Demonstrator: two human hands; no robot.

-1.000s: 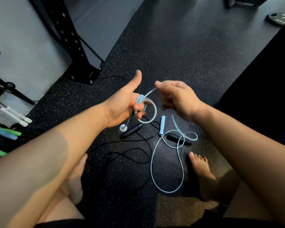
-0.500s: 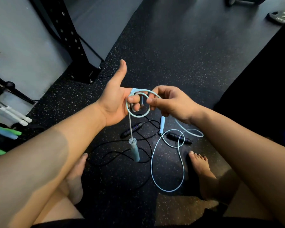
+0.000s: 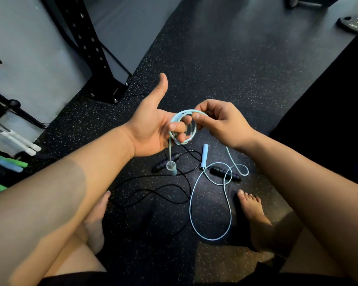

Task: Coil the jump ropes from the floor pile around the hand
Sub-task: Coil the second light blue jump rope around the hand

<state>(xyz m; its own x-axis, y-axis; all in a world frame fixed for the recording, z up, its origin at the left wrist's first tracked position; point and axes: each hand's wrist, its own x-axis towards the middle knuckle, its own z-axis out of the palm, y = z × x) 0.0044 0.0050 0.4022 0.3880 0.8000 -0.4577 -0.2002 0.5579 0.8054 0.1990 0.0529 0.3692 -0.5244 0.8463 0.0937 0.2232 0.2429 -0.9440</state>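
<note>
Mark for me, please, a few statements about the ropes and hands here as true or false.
1. The light blue rope is looped round the fingers of the left hand. True.
2. The right hand holds nothing. False: it pinches the light blue rope at the coil.
3. The black rope lies on the floor, in neither hand. True.
4. Both light blue handles lie on the floor. False: one handle hangs below the left hand; the other handle lies on the floor.
</note>
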